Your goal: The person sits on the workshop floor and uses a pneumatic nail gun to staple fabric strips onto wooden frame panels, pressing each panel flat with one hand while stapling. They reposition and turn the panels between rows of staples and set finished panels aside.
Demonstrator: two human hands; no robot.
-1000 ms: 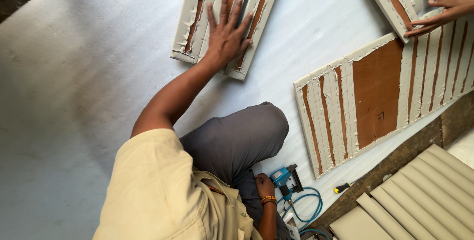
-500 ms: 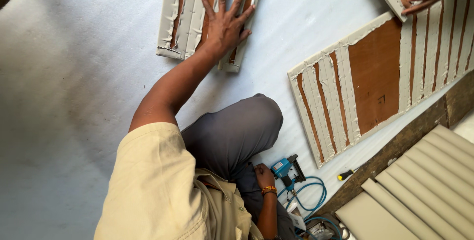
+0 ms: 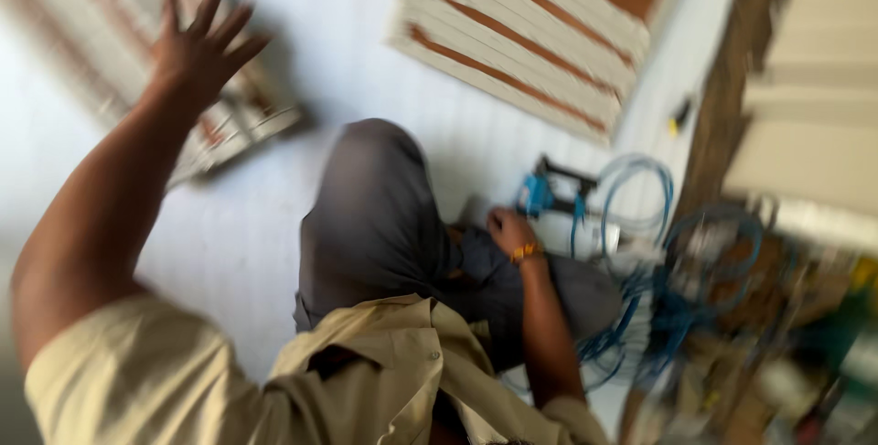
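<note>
Spread wide, my left hand (image 3: 197,47) hangs with its five fingers fanned and the palm turned down, gripping nothing. Just under and beyond it lies a slatted panel (image 3: 233,125), pale strips over a reddish-brown backing, its near corner poking out below my wrist; whether my fingertips touch it I cannot tell, since everything there is smeared by motion. The arm runs straight from a beige cotton sleeve (image 3: 137,372) up to the hand, elbow barely bent.

My right hand (image 3: 508,230) sits low, well apart from the left, beside my bent knee in grey trousers (image 3: 375,216). Its fingers curl downward, and an orange band (image 3: 523,251) circles the wrist (bright against the dark cloth). It looks loosely closed, but what it grips, if anything, is hidden by the knuckles. Just beyond it stands a small blue tool (image 3: 540,191), with a thin blue hose (image 3: 640,198) looping in coils off to the right.

Farther out from the right hand a second slatted panel (image 3: 521,42) rests on the smooth white surface (image 3: 357,52), its ribs long and parallel, a flat brown field cut off by the top edge. Everything at the far right is too blurred to name.
</note>
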